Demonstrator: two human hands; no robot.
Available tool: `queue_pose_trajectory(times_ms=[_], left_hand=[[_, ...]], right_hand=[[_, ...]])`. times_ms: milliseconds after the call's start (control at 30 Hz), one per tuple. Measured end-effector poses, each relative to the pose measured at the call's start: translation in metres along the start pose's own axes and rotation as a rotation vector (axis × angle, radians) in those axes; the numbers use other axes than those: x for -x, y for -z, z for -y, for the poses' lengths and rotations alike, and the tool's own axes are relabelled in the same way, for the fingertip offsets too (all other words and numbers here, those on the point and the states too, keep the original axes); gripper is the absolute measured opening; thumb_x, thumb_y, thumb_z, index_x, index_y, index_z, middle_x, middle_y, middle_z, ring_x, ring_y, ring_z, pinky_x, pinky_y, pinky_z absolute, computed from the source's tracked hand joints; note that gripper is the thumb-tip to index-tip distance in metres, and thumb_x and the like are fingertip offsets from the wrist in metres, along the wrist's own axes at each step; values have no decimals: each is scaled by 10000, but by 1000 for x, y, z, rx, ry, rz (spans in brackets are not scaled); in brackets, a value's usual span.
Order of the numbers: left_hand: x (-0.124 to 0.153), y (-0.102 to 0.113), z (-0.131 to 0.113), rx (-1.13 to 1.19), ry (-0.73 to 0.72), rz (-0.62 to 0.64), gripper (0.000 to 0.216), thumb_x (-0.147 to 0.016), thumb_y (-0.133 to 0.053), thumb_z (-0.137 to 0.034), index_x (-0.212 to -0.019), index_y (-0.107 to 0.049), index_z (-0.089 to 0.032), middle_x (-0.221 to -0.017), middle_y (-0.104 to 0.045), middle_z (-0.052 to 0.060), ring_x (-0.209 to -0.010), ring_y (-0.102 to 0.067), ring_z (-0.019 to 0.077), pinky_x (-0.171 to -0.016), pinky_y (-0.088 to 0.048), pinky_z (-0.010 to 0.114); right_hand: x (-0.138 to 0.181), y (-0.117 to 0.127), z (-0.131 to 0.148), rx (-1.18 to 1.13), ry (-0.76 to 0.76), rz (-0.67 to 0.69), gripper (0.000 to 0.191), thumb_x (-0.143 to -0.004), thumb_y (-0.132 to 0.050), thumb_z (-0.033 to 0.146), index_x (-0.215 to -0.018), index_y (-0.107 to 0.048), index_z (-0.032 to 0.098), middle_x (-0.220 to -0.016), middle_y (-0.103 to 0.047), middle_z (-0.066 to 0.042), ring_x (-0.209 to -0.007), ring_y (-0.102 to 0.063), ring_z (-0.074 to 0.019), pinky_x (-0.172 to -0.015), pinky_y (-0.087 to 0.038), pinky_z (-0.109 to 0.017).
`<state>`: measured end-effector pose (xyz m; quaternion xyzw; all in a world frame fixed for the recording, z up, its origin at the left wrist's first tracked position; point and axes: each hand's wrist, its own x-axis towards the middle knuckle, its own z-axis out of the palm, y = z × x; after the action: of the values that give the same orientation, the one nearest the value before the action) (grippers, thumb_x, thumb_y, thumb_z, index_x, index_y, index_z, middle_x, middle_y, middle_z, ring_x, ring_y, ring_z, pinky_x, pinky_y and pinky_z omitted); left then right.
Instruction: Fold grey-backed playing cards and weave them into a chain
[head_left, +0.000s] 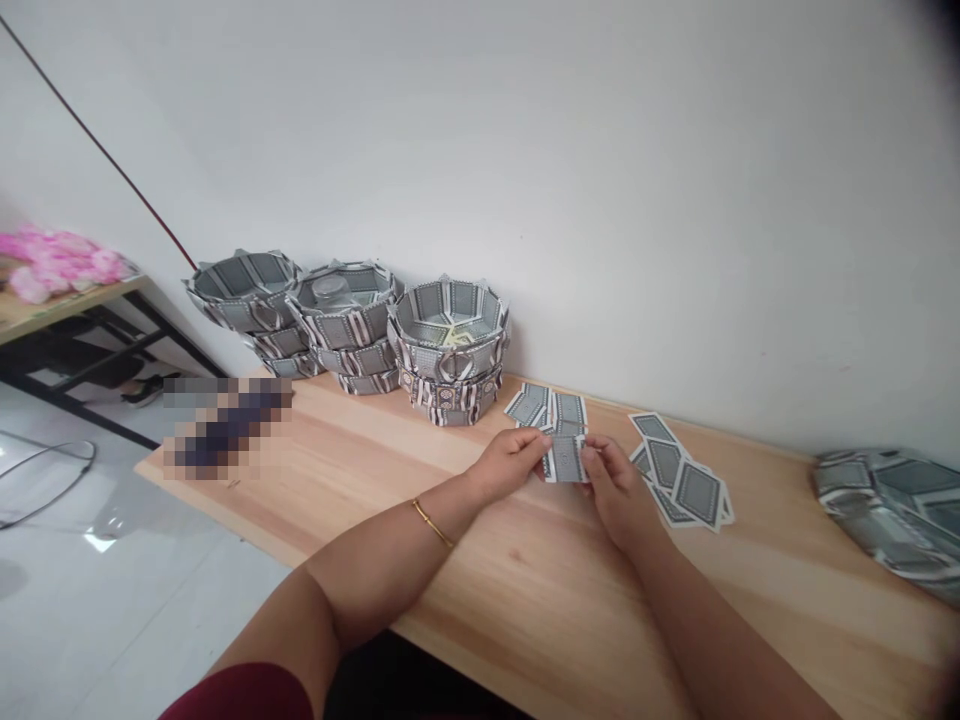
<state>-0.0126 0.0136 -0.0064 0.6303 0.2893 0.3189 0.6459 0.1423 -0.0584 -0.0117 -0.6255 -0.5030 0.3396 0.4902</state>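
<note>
Between my two hands, a grey patterned playing card [566,460] is held over the wooden table, its back facing up. Thumb and fingers of my left hand [514,462] pinch its left edge. My right hand [613,488] grips the right edge the same way. I cannot tell whether it is one card or several folded together. Just behind the hands lie more cards [529,404] on the tabletop. To the right of my right hand is a loose, overlapping spread of cards [697,490].
Three stacks of card-woven baskets stand along the wall, the nearest basket stack [450,360] left of the cards. Another card-made piece [892,510] lies at the table's right end. Pink fluffy items [60,260] rest on a second table. A blurred dark object [232,425] sits at the left edge.
</note>
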Motion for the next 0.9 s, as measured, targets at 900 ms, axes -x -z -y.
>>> queue_pose_trajectory(times_ms=[900], left_hand=[[3,2,-6,-203,-123,58,448,-815,-441,-528,-582,-420,-146,-578,-346,-38,-583,-341,80,-554,-291,209]], right_hand=[[4,1,0,180,205,39,274,-889,-417,410,-711,-478,210,-603,-410,32,-574,-405,-129,-540,-343,-235]])
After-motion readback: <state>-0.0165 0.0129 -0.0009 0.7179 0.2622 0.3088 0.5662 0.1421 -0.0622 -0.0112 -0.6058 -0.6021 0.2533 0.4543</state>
